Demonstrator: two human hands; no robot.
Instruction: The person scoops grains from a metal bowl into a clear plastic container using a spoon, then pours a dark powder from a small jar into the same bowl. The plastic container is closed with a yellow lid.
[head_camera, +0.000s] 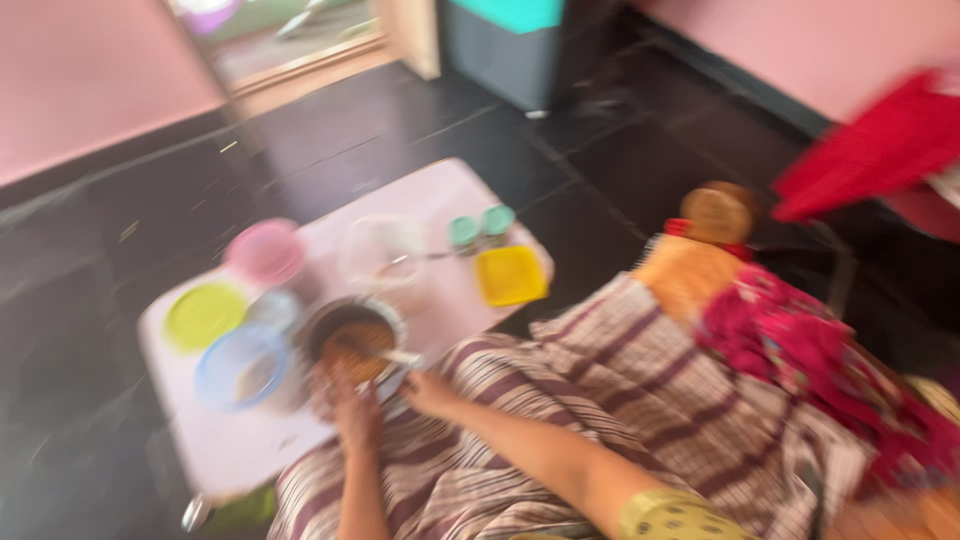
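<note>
Gripping the near rim of the metal bowl (352, 335) with the left hand (345, 405), fingers curled onto its edge, though blur hides how tightly. Pinching the spoon (392, 355) handle in the right hand (430, 390), fingers closed round it, spoon tip down in the brown mix. Sitting at the near edge of the pale board (240, 445) on the dark floor, that bowl, just ahead of both sets of fingers and touching the left ones. Looks risky: bowl so close to the edge, likely to tip or spill onto the striped cloth (620, 400) with a hard stir. Crowding left, the blue bowl (243, 365), then green lid (203, 315) and pink lid (265, 250). Further back, clear tub (385, 250), yellow container (510, 275), two small teal-capped jars (480, 225) towards the far corner.
</note>
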